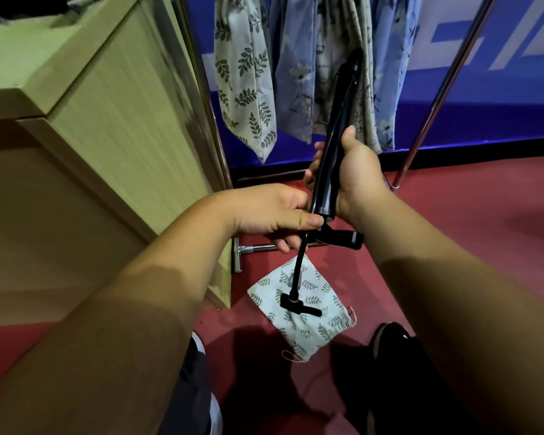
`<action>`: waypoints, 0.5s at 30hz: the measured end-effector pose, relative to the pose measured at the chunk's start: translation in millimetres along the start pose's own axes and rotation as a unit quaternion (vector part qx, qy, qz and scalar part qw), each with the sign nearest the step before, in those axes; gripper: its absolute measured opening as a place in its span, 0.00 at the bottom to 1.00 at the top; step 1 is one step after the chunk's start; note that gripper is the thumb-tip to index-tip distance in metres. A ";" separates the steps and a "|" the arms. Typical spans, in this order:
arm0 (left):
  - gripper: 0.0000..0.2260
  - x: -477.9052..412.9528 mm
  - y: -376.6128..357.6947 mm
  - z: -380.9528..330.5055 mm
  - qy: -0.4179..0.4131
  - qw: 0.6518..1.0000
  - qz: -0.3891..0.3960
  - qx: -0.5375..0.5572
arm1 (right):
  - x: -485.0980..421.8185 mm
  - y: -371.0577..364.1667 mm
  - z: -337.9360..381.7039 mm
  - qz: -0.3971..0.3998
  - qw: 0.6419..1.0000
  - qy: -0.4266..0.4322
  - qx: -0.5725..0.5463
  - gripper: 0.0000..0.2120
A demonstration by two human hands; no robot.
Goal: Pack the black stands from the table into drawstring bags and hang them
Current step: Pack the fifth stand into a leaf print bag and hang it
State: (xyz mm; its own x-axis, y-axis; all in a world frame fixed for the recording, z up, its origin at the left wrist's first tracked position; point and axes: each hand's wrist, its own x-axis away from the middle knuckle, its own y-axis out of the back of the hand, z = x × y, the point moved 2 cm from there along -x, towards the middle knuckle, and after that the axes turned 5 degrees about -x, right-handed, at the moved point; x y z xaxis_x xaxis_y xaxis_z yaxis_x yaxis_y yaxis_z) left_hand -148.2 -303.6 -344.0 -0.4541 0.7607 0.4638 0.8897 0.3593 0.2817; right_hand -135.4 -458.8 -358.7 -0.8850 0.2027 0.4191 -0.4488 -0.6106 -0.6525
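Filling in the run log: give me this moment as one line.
stage: stand not bagged | black stand: held by right hand, left hand | leaf-print bag: on floor

A long black stand (328,171) is upright between both hands; below them, a leaf-print drawstring bag (302,312) lies flat on the floor.

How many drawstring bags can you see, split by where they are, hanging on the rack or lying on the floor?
Hanging bags: 4, the leaf-print bag, a blue floral bag, a beige printed bag and another blue bag
Floor bag: 1
Total: 5
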 end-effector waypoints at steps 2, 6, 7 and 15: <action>0.06 0.1 2.3 -0.6 -0.017 0.999 0.003 -0.035 | -2.4 3.3 -0.5 -0.010 1.000 0.009 0.028 0.30; 0.05 0.7 -0.9 -3.1 -0.025 0.992 -0.019 -0.119 | -6.8 8.5 -2.1 -0.032 0.989 0.043 0.136 0.31; 0.03 0.4 -2.8 -2.7 -0.018 0.991 -0.033 -0.131 | -9.3 10.6 -3.1 -0.036 0.987 0.046 0.150 0.30; 0.17 -3.3 1.4 43.0 0.117 0.938 -0.044 -0.322 | -4.6 36.8 6.1 -0.101 0.737 0.172 0.646 0.18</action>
State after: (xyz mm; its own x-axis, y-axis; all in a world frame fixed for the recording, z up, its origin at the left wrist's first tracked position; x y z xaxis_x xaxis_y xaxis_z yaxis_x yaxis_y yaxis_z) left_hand -143.4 -282.3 -381.2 -0.5900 0.5769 0.5648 0.6688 -0.0427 0.7422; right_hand -147.1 -486.9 -380.8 -0.8954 0.4352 0.0944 -0.2803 -0.7156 0.6397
